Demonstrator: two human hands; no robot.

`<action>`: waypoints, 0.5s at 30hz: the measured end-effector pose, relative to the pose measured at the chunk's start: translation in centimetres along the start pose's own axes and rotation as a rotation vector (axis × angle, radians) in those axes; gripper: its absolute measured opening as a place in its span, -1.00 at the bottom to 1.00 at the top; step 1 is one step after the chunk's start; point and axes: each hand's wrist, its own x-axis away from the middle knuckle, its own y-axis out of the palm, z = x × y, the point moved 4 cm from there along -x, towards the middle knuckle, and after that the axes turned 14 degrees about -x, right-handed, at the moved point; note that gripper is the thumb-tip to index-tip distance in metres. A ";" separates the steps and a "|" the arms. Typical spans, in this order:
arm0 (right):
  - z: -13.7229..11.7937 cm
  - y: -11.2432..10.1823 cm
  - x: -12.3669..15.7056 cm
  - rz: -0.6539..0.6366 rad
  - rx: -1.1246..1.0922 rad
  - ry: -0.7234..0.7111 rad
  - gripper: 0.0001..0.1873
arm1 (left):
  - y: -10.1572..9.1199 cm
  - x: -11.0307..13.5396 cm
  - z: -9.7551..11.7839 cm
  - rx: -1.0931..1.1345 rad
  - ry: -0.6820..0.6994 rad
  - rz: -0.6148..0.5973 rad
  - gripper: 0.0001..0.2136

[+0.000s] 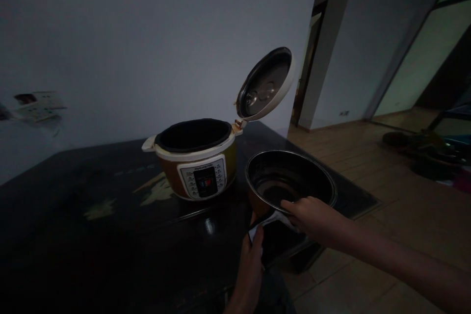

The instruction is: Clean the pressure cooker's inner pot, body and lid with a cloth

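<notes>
A dark inner pot (312,176) tilts slightly over the right end of the black tabletop, its open mouth facing up. My right hand (311,218) is closed on the pot's near rim, thumb inside the edge. Lower down, my left hand (253,250) pinches a whitish cloth with a dark edge (274,219), which lies against the outside of the pot. Part of the cloth is hidden behind my right hand. Left of the pot stands an electric pressure cooker (167,167) with a button panel (204,179). Its hinged lid (265,88) is raised to the right.
The glossy black table (121,255) has a leaf pattern and stands against a pale wall (147,49). Wall sockets (39,105) are at the left. Beyond the table's right edge lies a tiled floor (353,167), with a dark pile of things (434,152) farther off.
</notes>
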 end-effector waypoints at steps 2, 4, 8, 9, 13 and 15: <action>0.2 0.0 -0.1 -0.008 -0.017 0.008 -0.85 | -0.3 0.2 0.2 -0.021 -0.018 -0.002 -0.55; 0.4 0.1 -0.3 -0.007 -0.039 0.007 -0.88 | -0.7 0.4 0.5 -0.022 -0.019 0.002 -0.57; 0.9 0.4 -0.2 -0.016 -0.125 0.009 -0.85 | -2.3 1.0 1.8 -0.007 0.033 0.050 -0.60; 0.9 0.5 -0.2 -0.014 -0.158 0.004 -0.85 | -2.9 1.2 2.1 -0.001 0.039 0.072 -0.61; 1.0 0.5 -0.1 0.053 -0.361 -0.031 -0.68 | -5.8 1.5 3.1 0.019 0.017 0.217 -0.61; 1.1 0.4 -0.1 0.080 -0.506 -0.043 -0.58 | -7.5 1.4 3.4 0.028 0.001 0.285 -0.59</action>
